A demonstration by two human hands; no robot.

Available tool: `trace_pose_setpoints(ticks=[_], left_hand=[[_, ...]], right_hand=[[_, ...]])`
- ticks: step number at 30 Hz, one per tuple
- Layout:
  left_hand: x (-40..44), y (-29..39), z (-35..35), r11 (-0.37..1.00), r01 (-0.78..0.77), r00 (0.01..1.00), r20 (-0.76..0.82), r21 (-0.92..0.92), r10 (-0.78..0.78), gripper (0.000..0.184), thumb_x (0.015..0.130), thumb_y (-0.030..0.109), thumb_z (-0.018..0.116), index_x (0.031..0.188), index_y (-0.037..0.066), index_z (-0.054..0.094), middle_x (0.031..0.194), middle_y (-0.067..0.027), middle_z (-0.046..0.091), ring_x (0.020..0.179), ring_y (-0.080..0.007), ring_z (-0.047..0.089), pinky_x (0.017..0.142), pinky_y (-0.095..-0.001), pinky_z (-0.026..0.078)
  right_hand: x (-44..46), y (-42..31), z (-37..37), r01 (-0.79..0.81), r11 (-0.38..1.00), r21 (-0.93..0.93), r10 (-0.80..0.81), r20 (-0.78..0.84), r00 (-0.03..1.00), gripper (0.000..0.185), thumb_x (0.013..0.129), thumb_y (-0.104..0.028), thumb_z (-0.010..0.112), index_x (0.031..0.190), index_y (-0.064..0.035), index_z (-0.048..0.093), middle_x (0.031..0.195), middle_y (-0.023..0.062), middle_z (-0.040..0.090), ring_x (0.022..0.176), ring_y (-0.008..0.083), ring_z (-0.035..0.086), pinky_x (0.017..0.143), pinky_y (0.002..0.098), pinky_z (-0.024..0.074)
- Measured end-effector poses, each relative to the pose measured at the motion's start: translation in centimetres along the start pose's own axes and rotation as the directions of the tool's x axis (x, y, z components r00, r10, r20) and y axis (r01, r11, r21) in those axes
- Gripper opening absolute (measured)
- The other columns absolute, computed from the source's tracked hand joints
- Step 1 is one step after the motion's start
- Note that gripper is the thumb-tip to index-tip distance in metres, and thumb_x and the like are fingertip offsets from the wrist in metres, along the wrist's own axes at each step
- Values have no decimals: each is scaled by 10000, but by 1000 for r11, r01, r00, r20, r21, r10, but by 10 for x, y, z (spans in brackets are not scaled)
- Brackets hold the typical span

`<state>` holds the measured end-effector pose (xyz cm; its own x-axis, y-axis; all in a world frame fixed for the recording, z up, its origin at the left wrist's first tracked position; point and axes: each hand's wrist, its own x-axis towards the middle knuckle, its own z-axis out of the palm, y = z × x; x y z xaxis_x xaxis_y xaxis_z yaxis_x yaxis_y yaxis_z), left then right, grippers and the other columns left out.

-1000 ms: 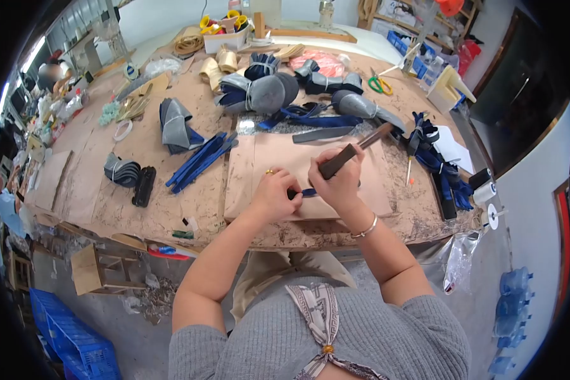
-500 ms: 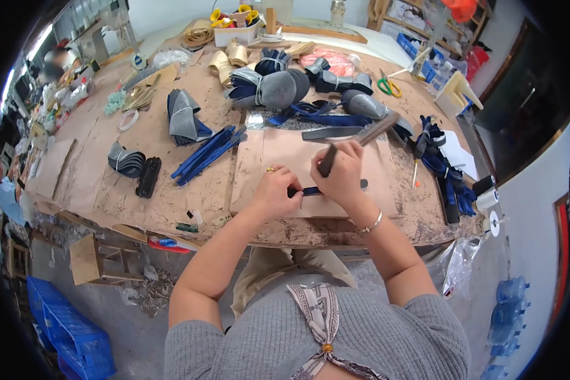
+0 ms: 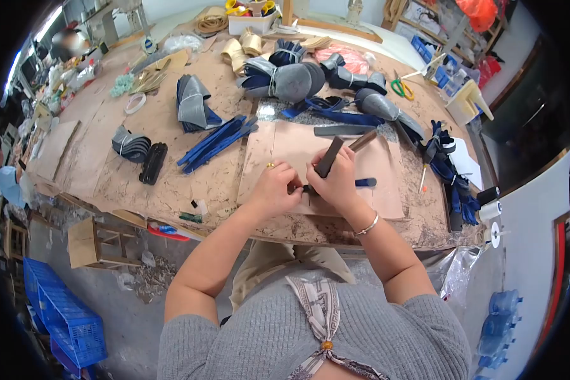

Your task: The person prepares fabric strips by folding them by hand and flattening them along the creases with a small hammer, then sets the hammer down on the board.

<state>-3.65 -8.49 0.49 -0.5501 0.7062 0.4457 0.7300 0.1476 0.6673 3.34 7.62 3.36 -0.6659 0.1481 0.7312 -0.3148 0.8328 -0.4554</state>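
My left hand (image 3: 275, 189) rests on the brown board (image 3: 285, 145), its fingers pinched on one end of a narrow dark blue strip (image 3: 365, 182). My right hand (image 3: 335, 179) is closed around a dark bar-like tool (image 3: 329, 156), held slanting over the strip. The strip runs beneath my right hand, and its far end shows to the right. A brown wooden handle (image 3: 363, 140) sticks up behind my right fingers. Beyond the hands lies a flat grey strip (image 3: 342, 130) at the board's back edge.
Tied grey and blue bundles (image 3: 285, 81) lie behind the board, with blue strips (image 3: 217, 144) and a black stapler-like object (image 3: 153, 163) to the left. Green-handled scissors (image 3: 401, 88) lie back right. Thread spools (image 3: 491, 211) stand at the right edge. A person (image 3: 69, 43) is far left.
The dark tool in my right hand has tipped more upright, and the wooden handle shows less. The strip's right end is more exposed. The whole view has shifted slightly.
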Motion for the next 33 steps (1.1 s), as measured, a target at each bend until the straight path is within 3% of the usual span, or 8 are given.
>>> trace_pose_setpoints(ticks=[4, 7, 13, 19, 24, 27, 28, 33], left_hand=[[-7, 0, 1, 1000, 13, 1000, -27, 24, -12, 102, 670, 23, 720, 695, 12, 622, 767, -112, 601, 828, -281, 587, 761, -392, 502], [-4, 1, -1, 997, 36, 998, -53, 63, -32, 87, 659, 36, 712, 684, 21, 630, 764, -110, 605, 841, -293, 587, 763, -400, 502], [-8, 6, -2, 997, 72, 995, -73, 13, -71, 99, 665, 22, 711, 687, 10, 615, 753, -126, 574, 797, -306, 578, 751, -400, 502], [-29, 4, -5, 994, 88, 971, -229, 65, -71, 117, 683, 14, 683, 688, 35, 569, 794, -120, 572, 804, -332, 577, 707, -435, 474], [-54, 13, -7, 989, 147, 939, -317, 27, -131, 133, 697, 5, 692, 757, 42, 579, 877, -126, 574, 809, -336, 587, 697, -429, 485], [-51, 20, -1, 995, 94, 937, -341, 27, -79, 140, 712, 13, 692, 805, 51, 594, 905, -129, 580, 833, -340, 599, 716, -422, 498], [-50, 24, 4, 997, 80, 935, -348, 12, -70, 144, 718, 16, 692, 823, 54, 600, 913, -130, 582, 842, -342, 603, 725, -421, 503], [-13, 31, 38, 987, -75, 990, -106, 139, 90, 186, 771, 56, 676, 945, 26, 618, 1024, -171, 618, 938, -353, 618, 815, -415, 515]], right_hand=[[10, -19, -11, -2, 993, -116, -22, -207, 978, 131, 683, -90, 733, 714, -106, 607, 723, 10, 626, 769, 234, 583, 866, 384, 375], [-4, -9, 15, 9, 995, -96, -14, -54, 998, 143, 678, -89, 742, 723, -108, 607, 733, 10, 627, 775, 234, 578, 857, 393, 367], [6, -24, 2, -16, 999, -51, 3, -242, 970, 149, 686, -107, 756, 728, -106, 613, 728, 9, 625, 770, 239, 573, 839, 398, 368], [3, -12, 17, -10, 999, -51, 7, -70, 998, 166, 698, -93, 767, 742, -86, 607, 749, 30, 604, 782, 259, 565, 858, 398, 370], [24, -36, -8, -5, 999, 34, 14, -273, 962, 167, 725, -135, 752, 713, -106, 588, 717, 23, 605, 766, 240, 564, 875, 419, 357], [-7, -16, 17, 87, 981, -176, -99, -59, 993, 174, 723, -136, 758, 711, -103, 587, 710, 32, 597, 762, 254, 562, 875, 430, 367], [-13, -15, 15, 104, 994, -26, -105, -23, 994, 178, 724, -141, 758, 722, -92, 587, 725, 57, 598, 771, 287, 558, 871, 438, 374], [-14, 9, -16, -7, 980, -198, -45, -257, 965, 153, 754, -155, 758, 753, -94, 617, 773, 37, 629, 821, 236, 573, 908, 446, 345]])
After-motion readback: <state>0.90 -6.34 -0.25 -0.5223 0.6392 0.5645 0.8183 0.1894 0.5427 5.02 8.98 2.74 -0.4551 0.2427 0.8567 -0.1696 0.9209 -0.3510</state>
